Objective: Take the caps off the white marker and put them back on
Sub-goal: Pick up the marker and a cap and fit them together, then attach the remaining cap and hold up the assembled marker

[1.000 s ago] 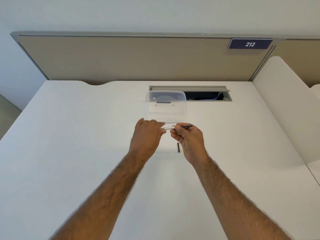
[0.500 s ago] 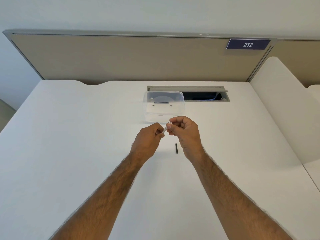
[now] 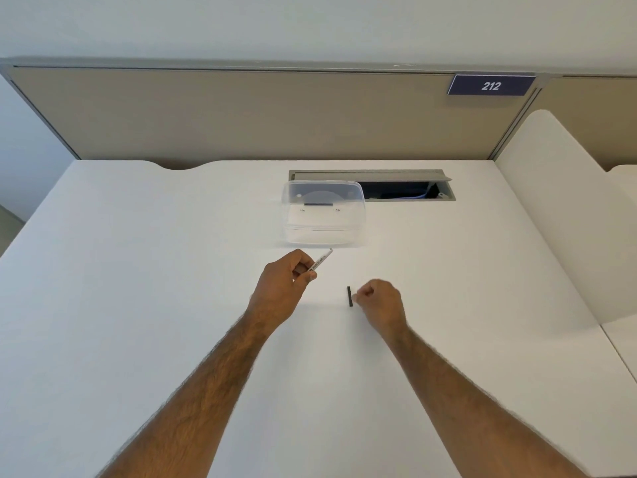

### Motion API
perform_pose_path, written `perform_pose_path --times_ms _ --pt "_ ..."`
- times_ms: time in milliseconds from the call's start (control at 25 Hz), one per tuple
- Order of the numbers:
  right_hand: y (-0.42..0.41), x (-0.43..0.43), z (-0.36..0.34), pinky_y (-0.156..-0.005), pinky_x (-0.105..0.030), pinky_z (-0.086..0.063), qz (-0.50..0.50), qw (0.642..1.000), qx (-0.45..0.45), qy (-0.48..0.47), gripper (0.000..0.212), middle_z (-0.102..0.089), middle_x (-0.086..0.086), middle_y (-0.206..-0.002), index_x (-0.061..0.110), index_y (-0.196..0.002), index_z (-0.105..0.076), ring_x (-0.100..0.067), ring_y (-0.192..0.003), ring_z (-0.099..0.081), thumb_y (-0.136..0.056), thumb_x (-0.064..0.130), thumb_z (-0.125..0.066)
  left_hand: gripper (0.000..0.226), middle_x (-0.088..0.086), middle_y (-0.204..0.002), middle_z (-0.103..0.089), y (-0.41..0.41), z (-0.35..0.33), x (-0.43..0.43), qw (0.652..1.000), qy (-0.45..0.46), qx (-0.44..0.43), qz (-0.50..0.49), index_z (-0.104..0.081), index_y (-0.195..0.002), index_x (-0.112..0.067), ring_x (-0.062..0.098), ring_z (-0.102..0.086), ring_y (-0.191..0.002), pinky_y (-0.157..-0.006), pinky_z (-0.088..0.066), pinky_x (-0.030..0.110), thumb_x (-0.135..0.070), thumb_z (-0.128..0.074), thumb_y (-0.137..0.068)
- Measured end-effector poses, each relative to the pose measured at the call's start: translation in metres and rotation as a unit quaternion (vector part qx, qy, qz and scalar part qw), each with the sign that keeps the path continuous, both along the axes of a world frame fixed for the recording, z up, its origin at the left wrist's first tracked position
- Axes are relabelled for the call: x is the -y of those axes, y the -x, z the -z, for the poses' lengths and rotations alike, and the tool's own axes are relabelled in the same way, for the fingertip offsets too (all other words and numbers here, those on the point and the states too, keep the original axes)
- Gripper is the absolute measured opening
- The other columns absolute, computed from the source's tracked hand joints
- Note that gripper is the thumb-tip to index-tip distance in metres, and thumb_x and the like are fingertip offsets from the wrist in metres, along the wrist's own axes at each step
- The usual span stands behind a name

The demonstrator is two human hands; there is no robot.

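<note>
container (image 3: 323, 212) sits behind both hands; cap (image 3: 350, 296) lies on desk (image 3: 138, 270) between them.

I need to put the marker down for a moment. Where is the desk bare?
Bare desk spreads left of the left hand and right of the right hand. It is crowded between them: the black cap, and the clear container just beyond.

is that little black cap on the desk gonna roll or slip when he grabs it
The black cap looks thin and tube-like, so a nudge would probably roll it sideways on the smooth desk. It seems very light and stiff; the right hand likely needs a fingertip pinch.
</note>
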State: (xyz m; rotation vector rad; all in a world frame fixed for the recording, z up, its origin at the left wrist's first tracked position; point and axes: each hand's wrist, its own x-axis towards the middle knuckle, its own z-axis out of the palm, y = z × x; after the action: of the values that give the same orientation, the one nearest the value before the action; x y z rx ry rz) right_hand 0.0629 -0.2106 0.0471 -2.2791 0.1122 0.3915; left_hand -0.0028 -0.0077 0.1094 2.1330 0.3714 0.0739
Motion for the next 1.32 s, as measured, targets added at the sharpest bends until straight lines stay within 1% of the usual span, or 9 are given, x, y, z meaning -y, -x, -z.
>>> perform_pose_path --times_ms 40,160,320,480,800,1040,1120,1200,1320 --pt "0.004 0.0 0.008 -0.062 -0.03 -0.047 -0.028 0.998 -0.008 0.053 0.013 -0.069 0.004 -0.078 0.018 -0.074 -0.064 -0.02 -0.074 -0.065 -0.081 0.024 -0.073 0.016 -0.016 -0.085 -0.071 0.001 0.001 -0.001 1.0 0.003 -0.002 0.0 -0.061 -0.085 -0.037 -0.001 -0.064 -0.081 -0.074 -0.052 0.028 -0.025 -0.069 -0.091" --pt "0.01 -0.007 0.016 -0.061 -0.03 -0.044 -0.071 0.989 -0.002 0.133 0.018 -0.067 0.002 -0.084 0.019 -0.079 -0.061 -0.023 -0.078 -0.065 -0.081 0.034 -0.07 0.013 -0.017 -0.082 -0.071 0.001 0.004 -0.002 1.0 0.012 -0.003 -0.001 -0.064 -0.085 -0.035 -0.002 -0.063 -0.079 -0.071 -0.049 0.026 -0.025 -0.071 -0.089" --pt "0.005 -0.019 0.019 -0.064 -0.029 -0.045 -0.102 0.969 0.027 0.224 0.015 -0.068 -0.004 -0.095 0.012 -0.092 -0.066 -0.027 -0.086 -0.066 -0.088 0.025 -0.061 0.014 -0.016 -0.082 -0.071 0.003 0.006 -0.003 1.0 0.018 -0.007 -0.007 -0.064 -0.085 -0.037 0.001 -0.064 -0.08 -0.078 -0.055 0.034 -0.026 -0.071 -0.089" --pt "0.002 -0.017 0.016 -0.065 -0.032 -0.049 -0.094 0.975 0.006 0.202 0.015 -0.068 -0.005 -0.094 0.01 -0.092 -0.064 -0.028 -0.086 -0.065 -0.083 0.012 -0.052 0.013 -0.016 -0.084 -0.072 0.004 0.006 -0.003 1.0 0.005 -0.014 -0.001 -0.064 -0.086 -0.039 0.004 -0.066 -0.085 -0.081 -0.057 0.04 -0.027 -0.07 -0.089" --pt "0.003 -0.011 0.019 -0.069 -0.035 -0.049 -0.103 0.977 0.015 0.187 0.015 -0.059 -0.004 -0.097 0.012 -0.099 -0.056 -0.027 -0.088 -0.061 -0.085 0.016 -0.052 0.01 -0.013 -0.084 -0.072 0.006 0.007 0.0 1.0 -0.004 -0.023 0.01 -0.064 -0.086 -0.035 0.012 -0.067 -0.086 -0.083 -0.058 0.046 -0.027 -0.07 -0.09" --pt "0.003 -0.012 0.024 -0.069 -0.037 -0.053 -0.142 0.972 0.063 0.179 0.011 -0.058 -0.004 -0.095 0.014 -0.084 -0.059 -0.026 -0.082 -0.059 -0.085 0.009 -0.049 0.011 -0.014 -0.084 -0.072 0.009 0.004 -0.002 0.999 -0.014 -0.024 0.016 -0.064 -0.086 -0.035 0.011 -0.067 -0.086 -0.083 -0.058 0.045 -0.027 -0.069 -0.091" --pt "0.002 -0.011 0.02 -0.063 -0.034 -0.05 -0.116 0.983 0.06 0.127 0.008 -0.062 -0.002 -0.087 0.015 -0.079 -0.059 -0.024 -0.076 -0.061 -0.083 0.011 -0.053 0.011 -0.014 -0.084 -0.072 0.01 0.003 -0.005 0.999 -0.02 -0.025 0.013 -0.064 -0.086 -0.036 0.012 -0.068 -0.086 -0.082 -0.058 0.046 -0.027 -0.069 -0.09" --pt "-0.003 -0.011 0.006 -0.057 -0.03 -0.049 -0.066 0.997 0.032 -0.002 0.008 -0.068 -0.001 -0.073 0.015 -0.075 -0.061 -0.019 -0.064 -0.065 -0.081 0.01 -0.06 0.011 -0.016 -0.083 -0.072 0.012 0.001 -0.008 0.999 -0.027 -0.025 0.011 -0.064 -0.086 -0.037 0.011 -0.068 -0.085 -0.082 -0.059 0.045 -0.028 -0.069 -0.09" --pt "-0.011 -0.007 -0.027 -0.055 -0.026 -0.05 -0.024 0.979 0.012 -0.202 0.015 -0.071 -0.001 -0.067 0.015 -0.077 -0.071 -0.014 -0.055 -0.065 -0.083 0.002 -0.065 0.011 -0.019 -0.081 -0.071 0.013 0.0 -0.012 0.999 -0.035 -0.02 0.012 -0.064 -0.085 -0.038 0.008 -0.067 -0.083 -0.08 -0.059 0.044 -0.029 -0.069 -0.089"
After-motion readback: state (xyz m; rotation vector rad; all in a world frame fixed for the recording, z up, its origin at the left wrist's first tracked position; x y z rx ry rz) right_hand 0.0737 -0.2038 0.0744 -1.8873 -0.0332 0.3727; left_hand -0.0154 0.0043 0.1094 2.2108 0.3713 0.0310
